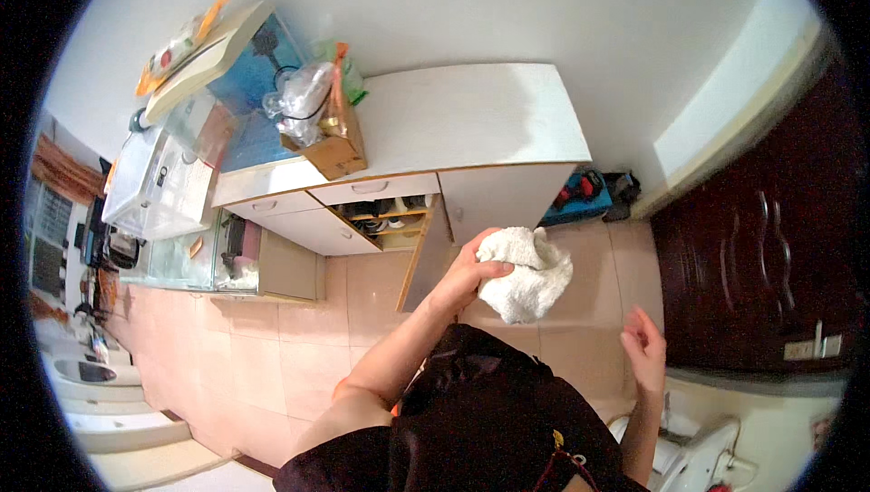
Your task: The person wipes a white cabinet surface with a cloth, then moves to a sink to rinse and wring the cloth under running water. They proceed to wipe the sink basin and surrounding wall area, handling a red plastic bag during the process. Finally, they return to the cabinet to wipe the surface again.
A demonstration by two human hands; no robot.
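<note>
My left hand (464, 276) is closed around a bunched white cloth (526, 284), with the thumb lying over its near side. The cloth looks thick and fluffy and hangs in front of my body. Off to the right, my right hand (643, 347) holds nothing, its fingers loosely bent and apart. Beyond the left hand stands a white cabinet (498, 120). One of its doors (422, 261) is swung out near my left wrist, and shoes (394, 220) show on the shelves behind it.
A cardboard box (335, 152) filled with bags sits on the cabinet top, beside a fish tank (263, 57). Left of it stands a glass display case (190, 256). A blue box (580, 197) lies by the cabinet's right end. At right is a dark door (752, 247).
</note>
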